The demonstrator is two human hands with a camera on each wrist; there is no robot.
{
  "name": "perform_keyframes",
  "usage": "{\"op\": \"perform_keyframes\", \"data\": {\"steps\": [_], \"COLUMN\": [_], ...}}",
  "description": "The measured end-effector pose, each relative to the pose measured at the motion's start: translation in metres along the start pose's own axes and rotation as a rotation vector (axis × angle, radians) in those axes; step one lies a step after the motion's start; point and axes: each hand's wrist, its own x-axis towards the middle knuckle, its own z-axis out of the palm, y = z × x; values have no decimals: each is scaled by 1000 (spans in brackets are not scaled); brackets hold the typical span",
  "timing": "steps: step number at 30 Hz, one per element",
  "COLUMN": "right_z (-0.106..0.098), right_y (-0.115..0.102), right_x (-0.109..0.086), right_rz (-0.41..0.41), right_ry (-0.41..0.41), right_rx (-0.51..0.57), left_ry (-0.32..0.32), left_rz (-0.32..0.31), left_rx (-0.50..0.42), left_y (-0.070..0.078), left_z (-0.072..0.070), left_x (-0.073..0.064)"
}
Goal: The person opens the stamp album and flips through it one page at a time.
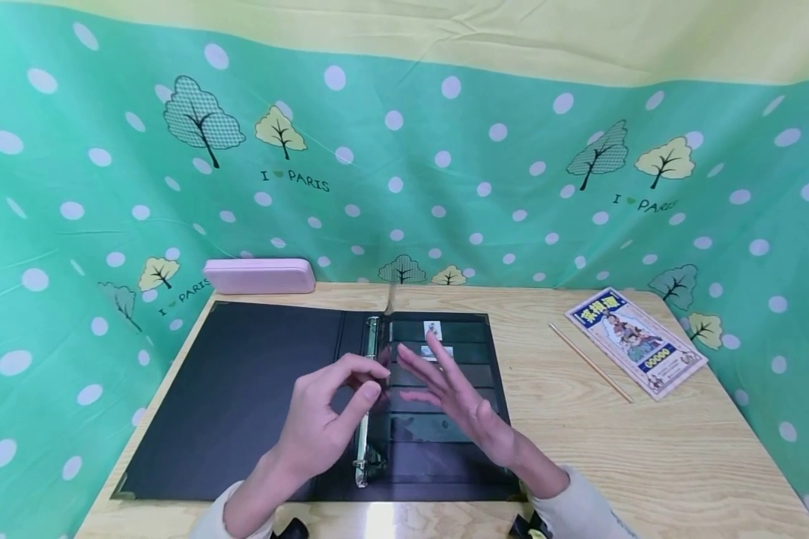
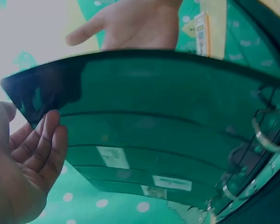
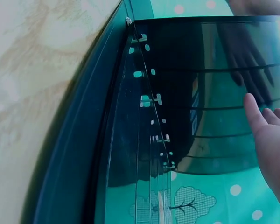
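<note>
Black ring binder [image 1: 256, 404] with metal corners lies open on a pale wood-grain table [image 1: 661, 464], in front of a green cloth [image 1: 458, 202] with white dots and printed trees. Over its right side lies a dark sheet of horizontal pockets [image 1: 425, 428]. A dark translucent pocket page [image 2: 177, 93] stands raised from the silver metal ring bar [image 1: 362, 434] along the spine. The left hand [image 1: 326, 412] pinches this raised page at its outer edge between thumb and fingers. Across the page from it, the right hand [image 1: 455, 397] has its fingers straight and spread; whether they touch the page I cannot tell. At right lies a printed paper booklet [image 1: 637, 343]; at the back left, a pink oblong case [image 1: 259, 276]. Just beside the booklet is a thin wooden stick [image 1: 589, 362]. Two small pale rectangular pieces [image 1: 433, 329] show in the upper pockets.
</note>
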Motion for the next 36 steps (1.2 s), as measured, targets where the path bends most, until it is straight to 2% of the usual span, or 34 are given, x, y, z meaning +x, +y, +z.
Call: {"op": "perform_keyframes", "data": {"steps": [3, 7, 11, 16, 22, 27, 33, 36], "right_z": [-6, -22, -41, -62, -79, -87, -92, -93], "right_y": [2, 8, 15, 22, 27, 37, 53, 56], "right_x": [-2, -9, -20, -29, -37, -45, -57, -59], "right_rz": [63, 240, 386, 470, 527, 577, 644, 667], "right_ry": [71, 214, 290, 311, 348, 345, 292, 288], "right_rx": [-60, -178, -367, -578, -648, -717, -886, -902], "left_ry": [8, 4, -6, -25, -58, -43, -6, 10], "left_rz": [-30, -68, -100, -194, -292, -309, -323, -316], "left_rx": [-3, -2, 4, 53, 87, 92, 70, 66], "left_y": [2, 3, 3, 7, 13, 14, 12, 11], "left_z": [-8, -19, -28, -34, -43, -48, -52, -52], "left_x": [3, 7, 7, 8, 10, 10, 9, 10]}}
